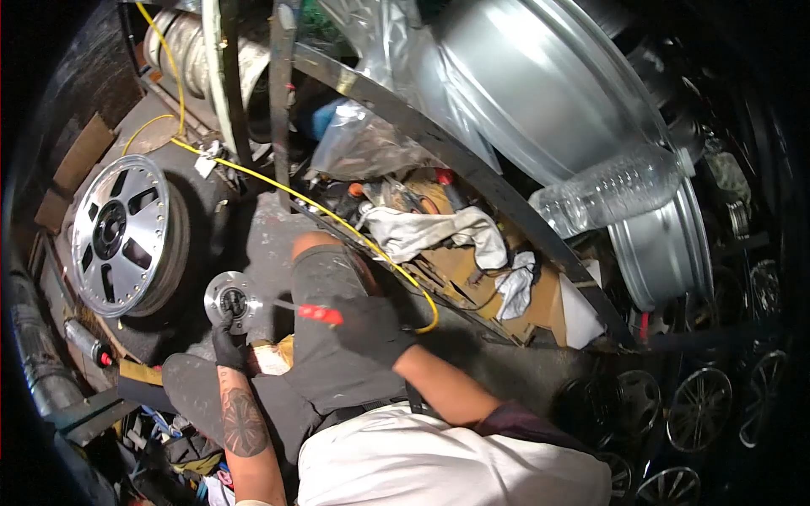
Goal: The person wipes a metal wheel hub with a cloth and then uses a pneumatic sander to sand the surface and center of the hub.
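My left hand (228,341), in a dark glove, has its fingers closed on the lower edge of a round metal disc (245,291) with a hub and holes. Over my knee, my right hand (371,329), also gloved, grips a tool with a red handle (321,314). The tool's thin shaft points left toward the disc, and its tip lies near the disc's right side; whether they touch is unclear. A silver alloy wheel (156,198) leans on the floor at the upper left of the disc.
A yellow cable (278,184) runs across to the right. White rags (430,234) lie on cardboard behind a dark metal bar (396,118). Large silver rims (540,76) and a plastic bottle (603,194) are at the upper right. Wheel covers (699,409) stand at the lower right.
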Tool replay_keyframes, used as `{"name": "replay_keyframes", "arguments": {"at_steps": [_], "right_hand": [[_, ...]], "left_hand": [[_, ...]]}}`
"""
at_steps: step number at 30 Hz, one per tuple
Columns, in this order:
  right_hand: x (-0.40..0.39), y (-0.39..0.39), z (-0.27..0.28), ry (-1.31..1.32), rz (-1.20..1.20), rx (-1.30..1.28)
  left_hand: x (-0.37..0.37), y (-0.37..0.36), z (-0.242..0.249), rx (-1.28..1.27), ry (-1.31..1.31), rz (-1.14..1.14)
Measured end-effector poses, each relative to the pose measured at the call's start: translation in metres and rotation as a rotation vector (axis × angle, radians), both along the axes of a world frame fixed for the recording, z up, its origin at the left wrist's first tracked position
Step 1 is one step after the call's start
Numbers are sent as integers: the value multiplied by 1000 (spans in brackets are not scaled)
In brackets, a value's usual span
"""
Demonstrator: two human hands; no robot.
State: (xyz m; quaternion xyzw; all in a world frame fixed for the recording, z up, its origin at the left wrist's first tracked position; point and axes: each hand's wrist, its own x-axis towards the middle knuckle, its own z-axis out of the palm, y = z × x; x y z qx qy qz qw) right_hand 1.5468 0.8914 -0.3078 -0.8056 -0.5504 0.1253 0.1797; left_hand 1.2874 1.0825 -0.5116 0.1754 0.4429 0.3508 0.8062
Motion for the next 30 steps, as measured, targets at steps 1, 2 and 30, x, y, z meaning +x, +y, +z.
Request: {"name": "replay_keyframes", "arguments": {"at_steps": [1,2,30], "right_hand": [[-12,8,-12,23,36,-30],[-22,17,-22,48,76,-59],[107,-71,-290,353,-335,-224]], "left_hand": [[1,1,-4,-42,-1,43],[-6,4,-16,-93,10,30],[-18,-6,-46,509,333,-117]]}}
